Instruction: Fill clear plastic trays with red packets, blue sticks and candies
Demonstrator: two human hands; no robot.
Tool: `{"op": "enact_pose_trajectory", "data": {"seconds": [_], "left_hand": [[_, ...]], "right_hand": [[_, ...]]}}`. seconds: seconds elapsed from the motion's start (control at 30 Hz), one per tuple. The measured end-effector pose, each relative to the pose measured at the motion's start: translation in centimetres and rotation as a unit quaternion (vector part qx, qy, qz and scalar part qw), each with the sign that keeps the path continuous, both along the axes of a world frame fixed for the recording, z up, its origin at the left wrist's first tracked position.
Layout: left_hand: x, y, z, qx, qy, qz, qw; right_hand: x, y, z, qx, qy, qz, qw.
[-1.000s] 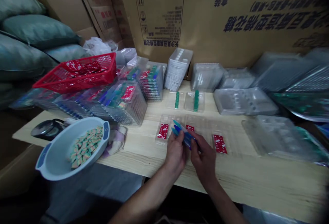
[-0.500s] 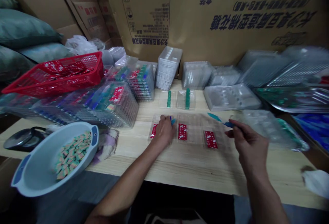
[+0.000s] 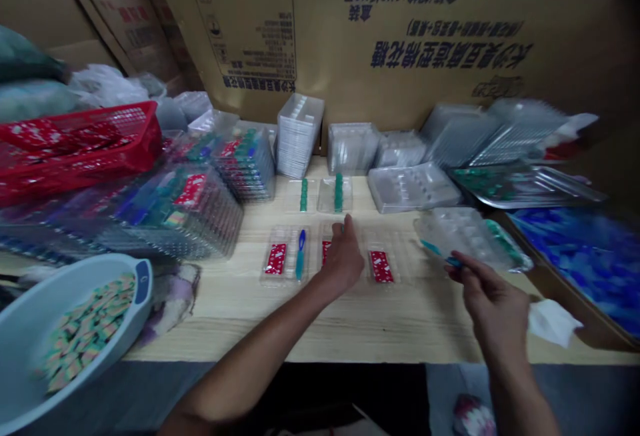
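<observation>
My left hand (image 3: 343, 259) presses its fingertips into the middle transparent blister tray (image 3: 350, 249), and a teal plastic tip (image 3: 342, 228) shows at the fingers, the rest hidden. A red printed card (image 3: 326, 253) lies under that hand's edge. In the left tray, a blue-and-teal plastic stick (image 3: 301, 255) lies beside another red card (image 3: 275, 259). A third red card (image 3: 381, 267) sits in the right tray. My right hand (image 3: 493, 296) hangs above the table's right side, pinching a teal plastic stick (image 3: 437, 252). Behind, two trays each hold a green strip (image 3: 339, 193).
Filled blister trays (image 3: 180, 213) and a red basket (image 3: 80, 149) stand at the left. A pale blue basin (image 3: 75, 269) of small wrapped pieces sits front left. Stacked transparent trays (image 3: 297, 136) line the back. A box of blue items (image 3: 575, 256) and a white cloth (image 3: 553, 323) lie right.
A blue-and-teal stick now lies in the left tray, and my left hand has moved right to the middle tray. My right hand has shifted slightly, and the view has turned left.
</observation>
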State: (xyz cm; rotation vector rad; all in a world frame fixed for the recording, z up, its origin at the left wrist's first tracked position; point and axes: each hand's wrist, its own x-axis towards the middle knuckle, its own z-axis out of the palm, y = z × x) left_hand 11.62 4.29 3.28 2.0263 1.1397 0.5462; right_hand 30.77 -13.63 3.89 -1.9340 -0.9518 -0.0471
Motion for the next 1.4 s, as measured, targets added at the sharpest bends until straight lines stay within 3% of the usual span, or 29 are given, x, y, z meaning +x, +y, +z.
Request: {"op": "enact_pose_trajectory", "data": {"seconds": [0.1, 0.17, 0.27, 0.43, 0.6, 0.7, 0.77, 0.83, 0.9, 0.97, 1.03, 1.23, 1.4], "left_hand": [[2.8, -0.4, -0.8, 0.024, 0.033, -0.016, 0.999], [3.1, -0.6, -1.1, 0.047, 0.04, -0.02, 0.998], [1.7, -1.1, -1.2, 0.1, 0.066, -0.052, 0.991], [-1.2, -2.4, -2.1, 0.171, 0.17, -0.18, 0.954], [-1.9, -2.2, -3.2, 0.191, 0.121, -0.168, 0.96], [-2.6, -1.5, -2.3, 0.189, 0.054, -0.099, 0.975], [-3.3, -1.1, -1.3, 0.212, 0.053, -0.097, 0.971], [-3.6, -1.1, -0.5, 0.269, 0.088, -0.181, 0.942], [-3.4, -1.4, -0.2, 0.34, 0.133, -0.274, 0.89], [-2.8, -1.6, -0.5, 0.392, 0.173, -0.312, 0.848], [-2.0, -1.5, -1.2, 0.42, 0.202, -0.319, 0.825], [-0.6, -0.1, -2.1, 0.473, 0.175, -0.371, 0.78], [-2.1, 0.4, -1.0, 0.5, 0.095, -0.343, 0.79]], "right_hand": [[-0.3, 0.4, -0.3, 0.007, -0.016, 0.017, 1.0], [-0.2, 0.3, -0.4, 0.008, -0.061, 0.036, 0.997], [0.1, -0.1, -0.2, 0.014, -0.112, 0.064, 0.992], [-0.4, 0.0, -0.9, 0.028, -0.157, 0.124, 0.979], [-2.2, 1.6, -4.2, -0.021, -0.246, 0.176, 0.953], [-2.8, 2.2, -5.9, -0.05, -0.287, 0.17, 0.941], [-2.8, 2.2, -6.2, -0.045, -0.284, 0.159, 0.945], [-2.6, 2.1, -6.0, -0.037, -0.282, 0.154, 0.946], [-2.3, 2.0, -5.9, -0.032, -0.289, 0.157, 0.944], [-2.3, 2.0, -6.1, -0.029, -0.295, 0.157, 0.942], [-2.4, 2.2, -6.8, -0.026, -0.295, 0.138, 0.945], [-2.9, 2.5, -9.1, -0.056, -0.302, 0.077, 0.949], [-3.0, 2.3, -8.5, -0.092, -0.293, 0.096, 0.947]]}}
